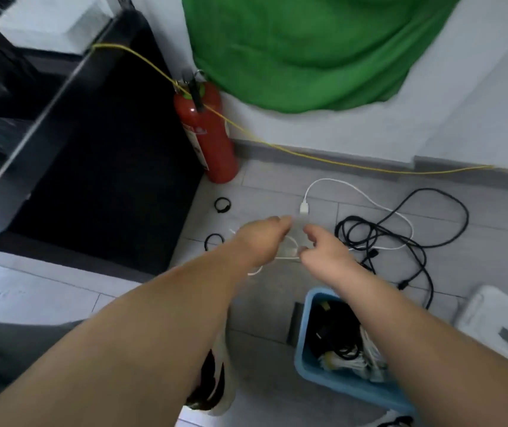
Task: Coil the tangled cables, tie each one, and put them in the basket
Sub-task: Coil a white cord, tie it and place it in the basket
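Note:
A white cable [332,182] with a USB plug runs across the grey floor, and part of it is looped between my hands. My left hand [262,238] holds the loops from the left, fingers curled. My right hand [323,251] pinches the same white cable at its loops. A tangled black cable [400,235] lies on the floor to the right, crossing the white one. The blue basket [305,355] stands below my right forearm and holds coiled black and white cables. Two black tie rings [222,205] lie on the floor to the left.
A red fire extinguisher [208,131] stands by the wall, with a thin yellow cord [323,157] strung past it. A black cabinet [98,167] is at the left, a green cloth [302,47] hangs above, and a white lid [499,322] lies at the right.

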Available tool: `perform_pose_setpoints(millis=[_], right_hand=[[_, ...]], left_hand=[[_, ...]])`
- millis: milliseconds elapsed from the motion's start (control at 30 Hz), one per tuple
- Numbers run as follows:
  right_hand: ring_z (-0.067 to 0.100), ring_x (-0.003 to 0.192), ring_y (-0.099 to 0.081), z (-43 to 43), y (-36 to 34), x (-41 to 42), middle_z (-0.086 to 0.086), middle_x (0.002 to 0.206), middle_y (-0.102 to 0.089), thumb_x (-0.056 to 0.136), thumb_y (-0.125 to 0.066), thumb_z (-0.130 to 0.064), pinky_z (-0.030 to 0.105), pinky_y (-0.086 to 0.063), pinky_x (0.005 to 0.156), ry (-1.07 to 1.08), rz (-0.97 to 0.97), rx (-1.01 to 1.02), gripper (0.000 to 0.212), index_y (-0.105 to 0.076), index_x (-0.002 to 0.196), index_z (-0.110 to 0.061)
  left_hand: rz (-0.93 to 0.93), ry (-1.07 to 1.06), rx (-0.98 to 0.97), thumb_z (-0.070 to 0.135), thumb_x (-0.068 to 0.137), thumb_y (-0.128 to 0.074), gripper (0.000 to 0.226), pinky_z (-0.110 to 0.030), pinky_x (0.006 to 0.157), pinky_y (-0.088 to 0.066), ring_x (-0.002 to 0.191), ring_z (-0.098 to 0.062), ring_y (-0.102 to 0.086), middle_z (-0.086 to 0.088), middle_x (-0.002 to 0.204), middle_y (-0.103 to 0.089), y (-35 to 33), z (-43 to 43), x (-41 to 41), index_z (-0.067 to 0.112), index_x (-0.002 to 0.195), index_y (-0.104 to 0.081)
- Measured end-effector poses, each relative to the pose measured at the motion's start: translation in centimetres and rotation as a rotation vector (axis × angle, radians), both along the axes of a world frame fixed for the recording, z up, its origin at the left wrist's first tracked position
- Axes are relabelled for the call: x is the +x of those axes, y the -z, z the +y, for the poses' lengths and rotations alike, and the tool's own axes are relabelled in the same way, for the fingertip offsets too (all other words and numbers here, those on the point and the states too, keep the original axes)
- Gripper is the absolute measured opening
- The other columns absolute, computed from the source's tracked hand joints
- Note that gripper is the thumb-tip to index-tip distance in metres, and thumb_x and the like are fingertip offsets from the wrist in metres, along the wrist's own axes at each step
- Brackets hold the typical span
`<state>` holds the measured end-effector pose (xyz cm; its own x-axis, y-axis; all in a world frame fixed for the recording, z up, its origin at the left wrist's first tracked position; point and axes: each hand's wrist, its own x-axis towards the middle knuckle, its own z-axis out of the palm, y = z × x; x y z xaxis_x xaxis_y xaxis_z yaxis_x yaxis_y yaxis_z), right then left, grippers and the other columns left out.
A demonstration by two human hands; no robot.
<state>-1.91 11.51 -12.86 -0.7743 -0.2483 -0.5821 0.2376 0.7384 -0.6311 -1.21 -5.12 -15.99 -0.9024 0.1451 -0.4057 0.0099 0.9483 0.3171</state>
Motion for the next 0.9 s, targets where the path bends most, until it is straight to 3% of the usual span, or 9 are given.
perform_pose_setpoints(millis=[100,167,233,333,400,500,633,767,900], right_hand=[[0.026,0.137,-0.051,-0.1,-3.7,-0.9,0.006,0.154,-0.049,0.099,-0.06,-0.023,0.029,-0.039,0.103,0.012,0.066,-0.061,0.058,-0.041,0.154,-0.019],[0.026,0.126,-0.06,-0.3,-6.6,-1.7,0.006,0.137,-0.064,0.099,-0.059,-0.021,0.031,-0.045,0.099,0.005,0.127,-0.112,0.036,-0.06,0.134,-0.02],[0.026,0.094,-0.07,-0.5,-10.1,-2.4,0.008,0.097,-0.078,0.097,-0.053,-0.012,0.038,-0.054,0.087,0.019,0.16,-0.155,0.02,-0.072,0.101,-0.016],[0.022,0.041,-0.052,0.0,-16.9,-3.1,0.002,0.049,-0.053,0.089,-0.053,-0.007,0.046,-0.052,0.063,0.177,0.099,-0.302,0.017,-0.069,0.086,-0.01],[0.016,0.037,-0.028,0.9,-21.1,-3.0,-0.001,0.049,-0.034,0.083,-0.061,-0.013,0.033,-0.031,0.048,0.223,0.059,-0.362,0.006,-0.063,0.078,-0.011],[0.013,0.044,-0.014,2.5,-25.7,-1.6,-0.004,0.051,-0.024,0.084,-0.062,-0.017,0.024,-0.012,0.046,0.227,0.017,-0.482,0.008,-0.061,0.078,-0.012],[0.014,0.041,-0.011,4.4,-28.3,0.3,-0.004,0.047,-0.021,0.082,-0.053,-0.009,0.024,-0.008,0.048,0.392,0.024,-0.758,0.025,-0.047,0.059,-0.017],[0.013,0.041,-0.014,6.1,-29.4,1.2,-0.003,0.05,-0.022,0.087,-0.048,-0.017,0.027,-0.01,0.045,0.589,-0.02,-1.23,0.02,-0.05,0.067,-0.013],[0.016,0.046,-0.02,7.4,-30.3,0.8,-0.001,0.055,-0.028,0.093,-0.046,-0.016,0.029,-0.023,0.045,0.657,-0.001,-1.439,0.02,-0.054,0.076,-0.013]], left_hand=[[0.106,0.046,0.037,0.023,0.1,-0.054,0.009,-0.039,0.08,-0.049,0.097,-0.028,-0.064,-0.002,0.105,-0.062,-6.4,0.0,-1.9,0.028,0.103,-0.047],[0.153,0.092,0.07,0.027,0.1,-0.054,0.004,-0.038,0.081,-0.049,0.094,-0.026,-0.061,-0.002,0.103,-0.065,-10.7,0.1,-2.4,0.025,0.101,-0.051],[0.211,0.116,0.111,0.025,0.1,-0.054,0.004,-0.039,0.078,-0.049,0.09,-0.029,-0.061,-0.005,0.1,-0.067,-15.0,0.6,-2.7,0.022,0.101,-0.052],[0.343,0.093,0.129,0.023,0.099,-0.054,0.008,-0.042,0.077,-0.051,0.086,-0.032,-0.06,-0.006,0.095,-0.065,-22.2,1.3,-2.6,0.02,0.106,-0.051],[0.42,0.106,0.097,0.03,0.101,-0.055,0.018,-0.041,0.075,-0.051,0.085,-0.032,-0.061,-0.006,0.094,-0.066,-25.9,1.3,-2.0,0.018,0.115,-0.052],[0.495,0.168,-0.049,0.04,0.105,-0.05,0.023,-0.042,0.076,-0.054,0.084,-0.028,-0.062,-0.004,0.095,-0.068,-29.5,1.0,-1.0,0.021,0.117,-0.053],[0.488,0.224,-0.272,0.029,0.109,-0.041,0.007,-0.043,0.07,-0.054,0.075,-0.026,-0.056,-0.002,0.091,-0.062,-30.4,0.0,0.4,0.026,0.113,-0.045],[0.467,0.046,-0.265,0.025,0.108,-0.039,0.014,-0.039,0.07,-0.049,0.074,-0.028,-0.057,-0.002,0.083,-0.06,-30.1,-0.6,0.9,0.026,0.118,-0.049],[0.439,-0.098,-0.12,0.021,0.103,-0.043,0.013,-0.037,0.079,-0.048,0.08,-0.028,-0.057,-0.004,0.088,-0.066,-29.5,1.3,-0.1,0.022,0.106,-0.056]])
